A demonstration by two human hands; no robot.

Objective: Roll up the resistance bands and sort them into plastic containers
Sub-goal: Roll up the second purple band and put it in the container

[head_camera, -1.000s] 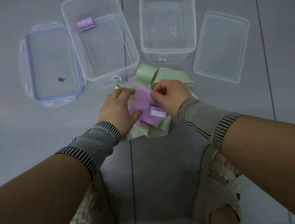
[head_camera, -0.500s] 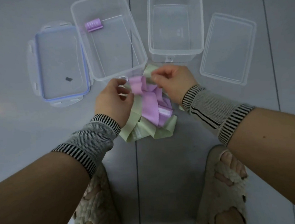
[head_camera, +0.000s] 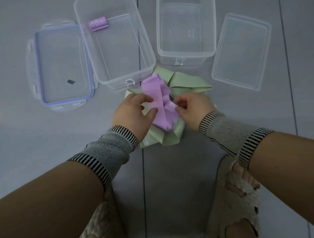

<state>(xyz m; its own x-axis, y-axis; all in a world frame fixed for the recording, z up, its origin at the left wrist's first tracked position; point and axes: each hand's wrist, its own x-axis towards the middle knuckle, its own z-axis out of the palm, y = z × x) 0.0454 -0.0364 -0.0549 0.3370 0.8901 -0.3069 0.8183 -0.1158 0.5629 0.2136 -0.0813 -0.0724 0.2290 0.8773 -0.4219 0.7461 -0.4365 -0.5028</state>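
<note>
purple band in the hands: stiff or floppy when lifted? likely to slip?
Probably floppy: the purple band lies creased and folded between the left hand and the right hand, draped over the green band. Likely light, since fingertip pinches hold it. It may spring open; only the rolled purple band in the left container keeps its shape.

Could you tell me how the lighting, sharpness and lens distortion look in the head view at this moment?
Head view: dim, cool, even light with soft shadows; wide-angle bend stretches the forearms; right hand fingertips slightly smeared where they pinch the purple band; clear containers show faint sheen, no harsh glare.
</note>
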